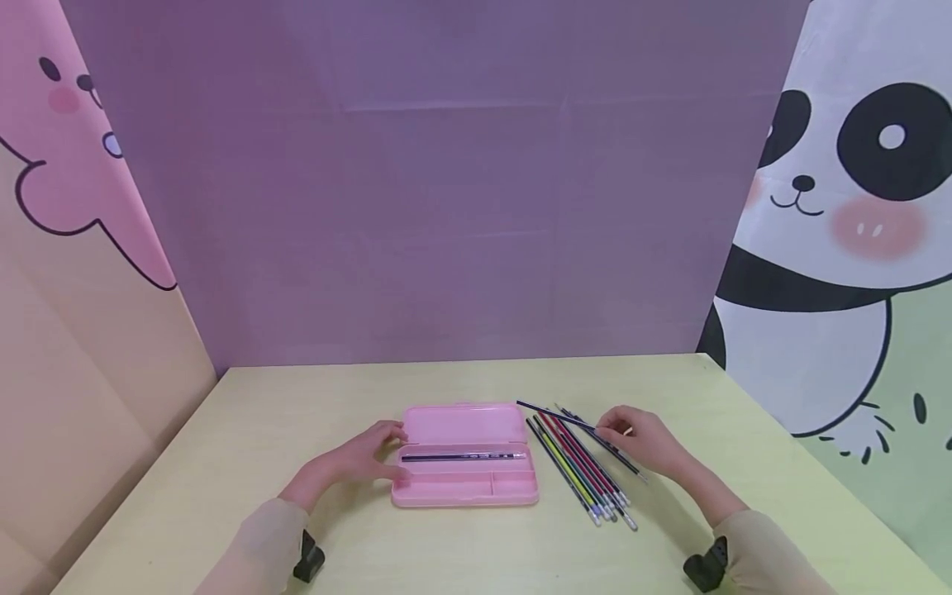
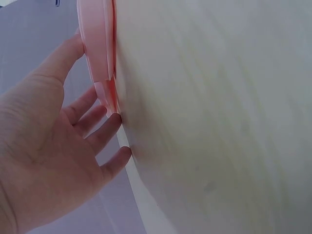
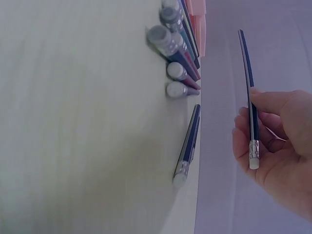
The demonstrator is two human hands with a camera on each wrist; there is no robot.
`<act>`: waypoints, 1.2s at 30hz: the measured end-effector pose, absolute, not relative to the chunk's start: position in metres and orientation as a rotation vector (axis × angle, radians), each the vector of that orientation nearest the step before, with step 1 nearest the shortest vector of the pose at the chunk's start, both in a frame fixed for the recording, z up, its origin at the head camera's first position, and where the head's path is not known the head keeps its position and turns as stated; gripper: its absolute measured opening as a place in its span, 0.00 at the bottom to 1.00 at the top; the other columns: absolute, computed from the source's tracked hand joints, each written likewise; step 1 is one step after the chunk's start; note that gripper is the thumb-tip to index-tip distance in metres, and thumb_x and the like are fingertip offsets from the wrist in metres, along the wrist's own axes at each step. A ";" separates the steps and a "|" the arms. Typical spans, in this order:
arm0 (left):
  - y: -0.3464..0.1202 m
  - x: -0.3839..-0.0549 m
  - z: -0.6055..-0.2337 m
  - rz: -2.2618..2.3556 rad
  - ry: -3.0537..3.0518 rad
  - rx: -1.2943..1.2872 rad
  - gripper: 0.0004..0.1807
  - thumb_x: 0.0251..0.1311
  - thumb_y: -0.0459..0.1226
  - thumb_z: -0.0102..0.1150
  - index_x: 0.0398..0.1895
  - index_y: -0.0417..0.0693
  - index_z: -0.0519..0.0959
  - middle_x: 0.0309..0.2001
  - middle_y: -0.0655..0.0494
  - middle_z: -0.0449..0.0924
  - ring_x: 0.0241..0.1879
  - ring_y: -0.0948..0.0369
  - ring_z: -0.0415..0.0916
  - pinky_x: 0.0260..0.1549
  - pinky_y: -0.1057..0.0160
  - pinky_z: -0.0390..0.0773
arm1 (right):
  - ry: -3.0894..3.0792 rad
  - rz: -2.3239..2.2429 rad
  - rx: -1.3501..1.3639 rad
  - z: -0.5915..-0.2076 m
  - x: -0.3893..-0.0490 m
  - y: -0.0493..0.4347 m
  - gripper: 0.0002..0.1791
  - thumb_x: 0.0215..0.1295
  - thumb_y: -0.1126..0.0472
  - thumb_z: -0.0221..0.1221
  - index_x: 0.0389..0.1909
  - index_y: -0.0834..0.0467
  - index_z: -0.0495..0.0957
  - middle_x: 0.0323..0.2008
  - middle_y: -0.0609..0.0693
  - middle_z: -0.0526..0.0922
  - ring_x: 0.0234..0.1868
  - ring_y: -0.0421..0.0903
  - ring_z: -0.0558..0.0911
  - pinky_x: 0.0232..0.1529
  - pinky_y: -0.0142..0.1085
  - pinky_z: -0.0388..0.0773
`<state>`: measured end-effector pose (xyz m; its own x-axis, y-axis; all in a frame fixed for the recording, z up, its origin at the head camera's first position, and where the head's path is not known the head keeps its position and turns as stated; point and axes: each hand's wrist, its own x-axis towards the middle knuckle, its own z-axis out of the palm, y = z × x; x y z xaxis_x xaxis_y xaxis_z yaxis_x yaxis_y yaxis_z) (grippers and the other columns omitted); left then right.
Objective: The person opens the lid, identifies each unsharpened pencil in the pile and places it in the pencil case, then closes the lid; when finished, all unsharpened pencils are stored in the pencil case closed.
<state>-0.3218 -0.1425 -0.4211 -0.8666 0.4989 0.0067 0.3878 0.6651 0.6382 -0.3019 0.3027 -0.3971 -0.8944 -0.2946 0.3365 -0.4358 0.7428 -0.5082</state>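
A pink pencil case [image 1: 440,489] lies on the table with its lid [image 1: 464,425] swung back. One dark striped pencil [image 1: 461,457] lies in its rear compartment. My left hand [image 1: 368,453] rests at the case's left end, thumb at the front part and fingers by the lid; the left wrist view shows the thumb [image 2: 72,51] touching the pink side. With thumb and fingers, my right hand [image 1: 645,440] pinches a dark blue striped pencil [image 3: 247,73] near its eraser end. That pencil is raised over the loose ones, its far end pointing left toward the lid.
Right of the case, several pencils [image 1: 576,467] in yellow, red and dark colours lie in a loose bundle, erasers toward me. Another dark pencil [image 3: 187,146] lies apart from them, under my right hand. A purple backdrop [image 1: 461,231] stands behind the table [image 1: 327,388].
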 end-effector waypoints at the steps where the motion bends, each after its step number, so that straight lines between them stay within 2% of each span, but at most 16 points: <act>1: -0.142 -0.322 -0.421 0.979 2.716 0.728 0.31 0.49 0.46 0.69 0.54 0.42 0.70 0.68 0.39 0.57 0.68 0.42 0.54 0.69 0.43 0.53 | -2.701 0.873 0.590 -0.397 -0.303 0.302 0.05 0.62 0.61 0.60 0.35 0.59 0.78 0.29 0.46 0.80 0.30 0.37 0.75 0.31 0.29 0.77; 16: -0.140 -0.323 -0.424 0.978 2.758 0.754 0.29 0.48 0.45 0.71 0.50 0.41 0.71 0.65 0.40 0.60 0.66 0.42 0.59 0.68 0.45 0.57 | -2.628 0.948 0.695 -0.398 -0.309 0.268 0.04 0.62 0.61 0.60 0.35 0.57 0.79 0.32 0.46 0.79 0.31 0.37 0.75 0.32 0.29 0.77; 23: -0.140 -0.321 -0.423 1.003 2.746 0.706 0.29 0.48 0.45 0.71 0.50 0.41 0.71 0.65 0.39 0.59 0.66 0.42 0.58 0.67 0.44 0.57 | -2.643 1.007 0.744 -0.396 -0.310 0.245 0.04 0.62 0.61 0.60 0.35 0.57 0.78 0.28 0.45 0.76 0.27 0.37 0.70 0.26 0.27 0.72; 27: -0.142 -0.322 -0.425 0.994 2.715 0.694 0.29 0.54 0.48 0.65 0.54 0.42 0.70 0.67 0.39 0.55 0.67 0.42 0.55 0.68 0.42 0.55 | -2.654 1.024 0.745 -0.395 -0.310 0.236 0.05 0.62 0.61 0.60 0.35 0.58 0.78 0.28 0.46 0.76 0.27 0.38 0.70 0.24 0.27 0.71; 32: -0.148 -0.324 -0.427 0.973 2.625 0.700 0.34 0.63 0.53 0.52 0.66 0.41 0.62 0.71 0.41 0.49 0.70 0.42 0.48 0.68 0.41 0.53 | -2.660 1.034 0.709 -0.396 -0.311 0.232 0.05 0.62 0.60 0.60 0.35 0.57 0.77 0.29 0.46 0.76 0.26 0.39 0.71 0.22 0.27 0.71; 36: -0.154 -0.326 -0.425 0.961 2.563 0.701 0.41 0.60 0.54 0.54 0.71 0.44 0.56 0.73 0.44 0.44 0.72 0.43 0.43 0.68 0.40 0.52 | -2.646 1.044 0.706 -0.395 -0.311 0.231 0.06 0.61 0.60 0.61 0.36 0.57 0.78 0.30 0.46 0.77 0.26 0.38 0.71 0.24 0.26 0.72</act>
<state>-0.3258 -0.1536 -0.4253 -0.8304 0.5448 -0.1170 0.3335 0.6542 0.6788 -0.3114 0.2305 -0.3950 -0.8632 -0.3557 0.3583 -0.5045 0.6345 -0.5856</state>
